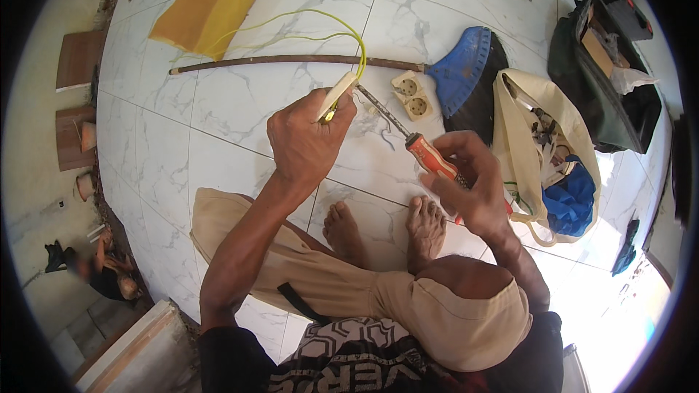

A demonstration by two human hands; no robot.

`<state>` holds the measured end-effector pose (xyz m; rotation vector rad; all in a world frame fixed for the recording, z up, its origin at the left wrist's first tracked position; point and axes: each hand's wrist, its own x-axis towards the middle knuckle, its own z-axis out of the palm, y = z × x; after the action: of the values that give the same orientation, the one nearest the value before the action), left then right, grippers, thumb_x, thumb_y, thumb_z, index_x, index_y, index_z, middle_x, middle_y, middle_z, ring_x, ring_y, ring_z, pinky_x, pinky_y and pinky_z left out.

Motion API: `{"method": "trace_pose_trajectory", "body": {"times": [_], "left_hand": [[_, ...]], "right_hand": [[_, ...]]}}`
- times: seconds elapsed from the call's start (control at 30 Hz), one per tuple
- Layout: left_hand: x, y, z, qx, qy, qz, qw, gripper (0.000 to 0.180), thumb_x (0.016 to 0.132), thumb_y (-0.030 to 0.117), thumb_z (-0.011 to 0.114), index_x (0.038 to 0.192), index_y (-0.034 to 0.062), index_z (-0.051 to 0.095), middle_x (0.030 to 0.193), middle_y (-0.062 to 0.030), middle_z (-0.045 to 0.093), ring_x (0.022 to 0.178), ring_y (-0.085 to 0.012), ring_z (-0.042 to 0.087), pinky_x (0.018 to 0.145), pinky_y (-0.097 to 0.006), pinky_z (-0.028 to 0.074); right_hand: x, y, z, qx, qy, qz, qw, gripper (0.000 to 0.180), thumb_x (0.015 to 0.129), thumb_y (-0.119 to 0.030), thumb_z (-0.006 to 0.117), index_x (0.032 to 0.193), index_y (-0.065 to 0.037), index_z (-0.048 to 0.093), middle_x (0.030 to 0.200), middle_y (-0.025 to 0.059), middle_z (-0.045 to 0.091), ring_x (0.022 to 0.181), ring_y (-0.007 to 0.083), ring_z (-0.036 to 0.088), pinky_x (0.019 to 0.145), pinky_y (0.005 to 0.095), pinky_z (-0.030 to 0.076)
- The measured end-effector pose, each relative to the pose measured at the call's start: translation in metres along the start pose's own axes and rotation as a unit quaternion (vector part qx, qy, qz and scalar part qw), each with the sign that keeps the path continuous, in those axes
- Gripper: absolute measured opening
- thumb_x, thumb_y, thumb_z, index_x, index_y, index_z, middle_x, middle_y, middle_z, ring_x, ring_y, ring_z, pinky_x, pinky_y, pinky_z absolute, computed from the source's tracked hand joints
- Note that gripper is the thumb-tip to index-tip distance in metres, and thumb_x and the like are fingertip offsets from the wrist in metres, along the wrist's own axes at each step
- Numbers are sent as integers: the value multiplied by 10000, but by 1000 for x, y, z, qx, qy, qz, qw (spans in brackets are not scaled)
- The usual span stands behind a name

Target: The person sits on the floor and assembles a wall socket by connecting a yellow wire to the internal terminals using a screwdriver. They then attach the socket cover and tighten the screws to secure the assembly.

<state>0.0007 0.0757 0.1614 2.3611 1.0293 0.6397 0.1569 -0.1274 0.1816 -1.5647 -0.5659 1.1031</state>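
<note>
My left hand [309,131] grips a cream electrical fitting [338,97], seen nearly edge-on, upright between thumb and fingers. Two yellow-green wires [360,42] run from the fitting and curve away to the left over the floor. In my right hand [472,178] is a screwdriver [431,154] with a red and white handle, fingers wrapped round it. Its long shaft slants up to the left, and the tip meets the fitting's edge or lies just beside it; I cannot tell which. A cream double socket faceplate [413,96] lies on the floor beyond the shaft.
A broom with a blue head [460,69] lies across the tiled floor [240,113]. To my right stand a cream cloth bag [510,102] of tools and a dark open bag [619,98]. A yellow-brown sheet [207,7] lies far left. Another person [113,276] is at lower left.
</note>
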Motion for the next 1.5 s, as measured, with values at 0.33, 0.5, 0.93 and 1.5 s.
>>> {"method": "trace_pose_trajectory", "body": {"times": [0.33, 0.5, 0.93, 1.5], "left_hand": [[-2, 3, 1, 17, 10, 26, 999, 198, 874, 168, 778, 766, 24, 697, 506, -104, 548, 377, -254, 478, 412, -359, 396], [-1, -2, 3, 21, 14, 38, 999, 214, 879, 168, 774, 754, 20, 683, 498, -99, 531, 375, -249, 466, 415, -360, 395], [3, 4, -2, -2, -10, -11, 1000, 221, 899, 181, 760, 778, 0, 716, 511, -91, 544, 407, -189, 473, 443, -332, 410], [16, 35, -34, -301, -163, -292, 893, 491, 1054, 400, 563, 1108, -58, 734, 898, -170, 757, 658, -150, 701, 615, -280, 590]], "right_hand": [[4, 7, -3, -25, -26, -20, 999, 387, 932, -116, 749, 1260, 59, 641, 811, 146, 675, 650, 166, 651, 542, 322, 544], [10, -2, -1, 225, -26, 152, 962, 246, 926, -102, 759, 1119, 36, 695, 818, 122, 693, 689, 186, 688, 583, 326, 554], [16, -14, -7, 221, -67, 190, 954, 342, 988, -211, 723, 1188, 65, 695, 825, 58, 699, 652, 83, 621, 569, 249, 474], [100, 2, 37, 211, -60, -17, 976, 283, 917, -234, 810, 963, -44, 606, 725, 55, 660, 461, 64, 534, 367, 232, 393]]}}
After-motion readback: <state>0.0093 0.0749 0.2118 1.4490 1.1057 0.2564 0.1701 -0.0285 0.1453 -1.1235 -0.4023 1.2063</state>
